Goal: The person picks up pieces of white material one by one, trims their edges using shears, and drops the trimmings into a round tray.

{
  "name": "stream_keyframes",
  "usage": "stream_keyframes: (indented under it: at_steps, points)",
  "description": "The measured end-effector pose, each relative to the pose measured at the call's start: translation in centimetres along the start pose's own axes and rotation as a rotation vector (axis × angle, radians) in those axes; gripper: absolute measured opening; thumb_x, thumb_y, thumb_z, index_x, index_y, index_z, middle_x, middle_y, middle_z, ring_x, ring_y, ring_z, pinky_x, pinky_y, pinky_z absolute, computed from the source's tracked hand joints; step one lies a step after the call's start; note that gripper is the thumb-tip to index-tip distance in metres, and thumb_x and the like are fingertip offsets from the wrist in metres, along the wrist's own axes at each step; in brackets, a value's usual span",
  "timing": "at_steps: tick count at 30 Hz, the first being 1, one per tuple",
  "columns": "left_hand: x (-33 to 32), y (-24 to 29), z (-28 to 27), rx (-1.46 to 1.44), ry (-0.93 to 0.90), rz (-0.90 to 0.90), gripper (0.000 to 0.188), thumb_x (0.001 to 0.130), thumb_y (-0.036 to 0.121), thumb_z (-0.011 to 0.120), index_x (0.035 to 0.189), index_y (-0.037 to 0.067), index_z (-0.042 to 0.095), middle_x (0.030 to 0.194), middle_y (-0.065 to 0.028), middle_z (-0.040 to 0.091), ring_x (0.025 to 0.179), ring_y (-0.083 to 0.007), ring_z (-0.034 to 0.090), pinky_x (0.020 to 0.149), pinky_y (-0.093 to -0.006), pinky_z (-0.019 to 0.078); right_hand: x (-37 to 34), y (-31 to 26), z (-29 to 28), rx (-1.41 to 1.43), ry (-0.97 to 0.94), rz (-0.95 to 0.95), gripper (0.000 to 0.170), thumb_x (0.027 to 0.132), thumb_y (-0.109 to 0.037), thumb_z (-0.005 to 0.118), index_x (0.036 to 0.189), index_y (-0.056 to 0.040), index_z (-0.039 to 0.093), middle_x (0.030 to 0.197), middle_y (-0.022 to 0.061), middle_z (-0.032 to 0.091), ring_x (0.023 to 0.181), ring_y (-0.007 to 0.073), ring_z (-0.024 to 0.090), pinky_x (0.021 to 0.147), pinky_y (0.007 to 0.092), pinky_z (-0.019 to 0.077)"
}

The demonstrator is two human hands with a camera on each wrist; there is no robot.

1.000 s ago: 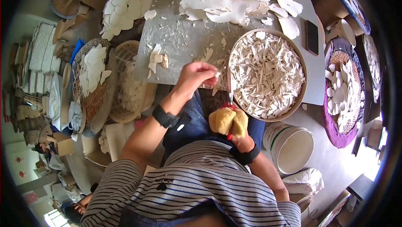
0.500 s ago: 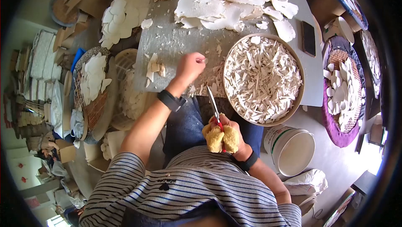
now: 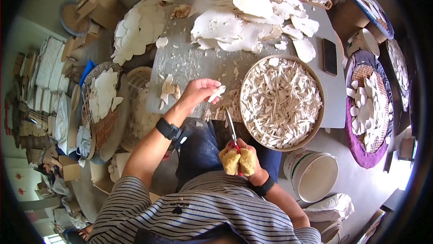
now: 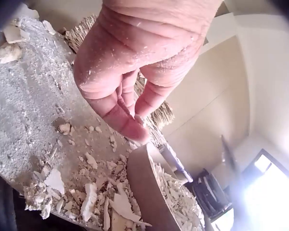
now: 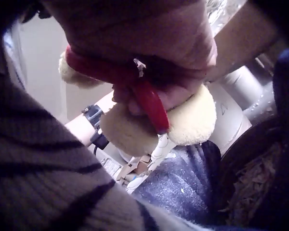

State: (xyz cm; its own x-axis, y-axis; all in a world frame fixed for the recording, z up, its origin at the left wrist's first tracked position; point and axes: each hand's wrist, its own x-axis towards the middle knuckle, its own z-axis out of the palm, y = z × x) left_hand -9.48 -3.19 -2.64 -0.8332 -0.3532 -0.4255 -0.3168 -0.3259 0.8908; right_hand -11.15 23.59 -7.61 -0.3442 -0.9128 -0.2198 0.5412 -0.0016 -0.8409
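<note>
In the head view my left hand (image 3: 198,94) pinches a small white flake (image 3: 218,92) between thumb and fingers, over the table's front edge. The left wrist view shows those fingers (image 4: 116,118) bent together just above the tray's rim, the flake mostly hidden. Close to my lap, my right hand (image 3: 252,165) grips scissors (image 3: 232,127) with red handles wrapped in thick yellow padding (image 3: 231,160). Their blades point away from me, toward the table edge left of the round tray (image 3: 243,122). From the right wrist, a red handle (image 5: 151,103) shows under the curled fingers.
White slivers (image 3: 279,100) fill the round tray. Large flat white pieces (image 3: 221,25) are heaped at the table's back, with a phone (image 3: 329,57) at the right. Crumbs and scraps litter the grey table (image 3: 180,68). A white bucket (image 3: 315,176) stands right of my legs; baskets (image 3: 135,86) sit at the left.
My left hand has drawn left from the tray's side, and the flake in its fingers now shows more fully. The scissors have swung away from the tray's rim toward the left.
</note>
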Motion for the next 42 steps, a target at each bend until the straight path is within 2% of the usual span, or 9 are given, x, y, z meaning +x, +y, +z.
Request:
stream_keyframes:
  at_steps: [7,12,15,20,30,36,37,40,42]
  points:
    - [0.5,0.7,0.3,0.204,-0.11,-0.095,0.022,0.084,0.01,0.056,0.102,-0.003,0.058,0.085,-0.0082,0.064,0.065,-0.012,0.061,0.057,-0.023,0.0505,0.0,1.1,-1.0,0.172,0.032,0.079,0.015,0.094,-0.013,0.04,0.098,-0.0028,0.049,0.085,0.0067,0.058,0.075,0.018,0.06,0.069,0.0305,0.052]
    - [2.5,3.5,3.1,0.075,-0.346,0.001,0.039,0.084,0.023,0.062,0.111,-0.002,0.051,0.092,-0.0117,0.063,0.069,-0.0163,0.063,0.061,-0.0261,0.0521,0.1,0.2,-0.5,0.481,0.022,0.162,0.01,0.089,-0.01,0.049,0.095,-0.0024,0.052,0.088,0.0063,0.057,0.077,0.0165,0.059,0.07,0.0274,0.0492]
    - [6.2,4.7,1.3,-0.09,-0.088,-0.108,0.042,0.083,0.028,0.062,0.11,0.0,0.048,0.096,-0.0134,0.061,0.077,-0.0203,0.064,0.068,-0.0299,0.0534,0.0,0.3,-0.9,0.406,0.043,0.137,0.011,0.087,-0.008,0.051,0.096,-0.0012,0.052,0.093,0.0073,0.057,0.08,0.0168,0.058,0.072,0.0273,0.049]
    - [13.7,4.2,-3.1,-0.687,0.243,0.142,0.034,0.085,0.026,0.06,0.103,-0.002,0.051,0.098,-0.017,0.059,0.089,-0.0262,0.061,0.077,-0.0343,0.0526,0.1,2.4,-2.6,0.155,0.062,0.082,0.011,0.087,-0.008,0.052,0.095,-0.0008,0.052,0.091,0.0065,0.056,0.079,0.0157,0.057,0.072,0.0269,0.0483]
    - [7.5,4.4,-3.5,-0.119,0.437,0.514,0.02,0.086,0.015,0.059,0.101,0.001,0.056,0.089,-0.0081,0.063,0.08,-0.0159,0.062,0.07,-0.0267,0.0511,0.5,1.5,-2.0,0.391,0.051,0.167,0.013,0.085,-0.009,0.057,0.093,-0.001,0.051,0.09,0.0057,0.053,0.081,0.0138,0.054,0.072,0.0265,0.0464]
    - [3.3,2.0,-4.2,0.527,0.426,0.788,0.022,0.078,0.002,0.061,0.099,0.003,0.063,0.107,-0.009,0.06,0.1,-0.019,0.056,0.09,-0.0297,0.0429,0.8,2.3,-2.2,-0.183,0.01,0.03,0.011,0.086,-0.012,0.055,0.09,-0.0024,0.052,0.087,0.004,0.054,0.077,0.0132,0.054,0.07,0.0255,0.0462]
    - [2.9,1.0,-4.7,0.689,0.385,0.747,0.032,0.073,-0.007,0.055,0.099,0.008,0.066,0.118,-0.0098,0.054,0.114,-0.0226,0.048,0.097,-0.0319,0.0368,0.9,2.9,-2.0,0.023,0.025,0.046,0.007,0.086,-0.01,0.054,0.087,-0.0032,0.052,0.087,0.0036,0.054,0.076,0.0122,0.054,0.069,0.0249,0.0455]
    - [2.4,-1.1,-4.4,0.593,0.396,0.688,0.04,0.07,-0.018,0.046,0.094,0.006,0.067,0.118,-0.0069,0.054,0.112,-0.0187,0.048,0.095,-0.0296,0.0382,0.6,1.1,-1.4,-0.391,-0.022,-0.016,0.007,0.087,-0.011,0.054,0.085,-0.0039,0.052,0.086,0.0033,0.054,0.076,0.0109,0.052,0.068,0.0243,0.0446]
    - [1.2,-0.7,-4.1,0.469,0.295,0.605,0.041,0.07,-0.02,0.044,0.094,0.005,0.067,0.116,-0.0064,0.055,0.109,-0.0168,0.05,0.094,-0.0286,0.0392,0.3,1.9,-1.4,-0.081,0.004,0.045,0.016,0.086,-0.019,0.057,0.085,-0.0038,0.051,0.086,0.0039,0.054,0.077,0.0119,0.052,0.07,0.0254,0.0439]
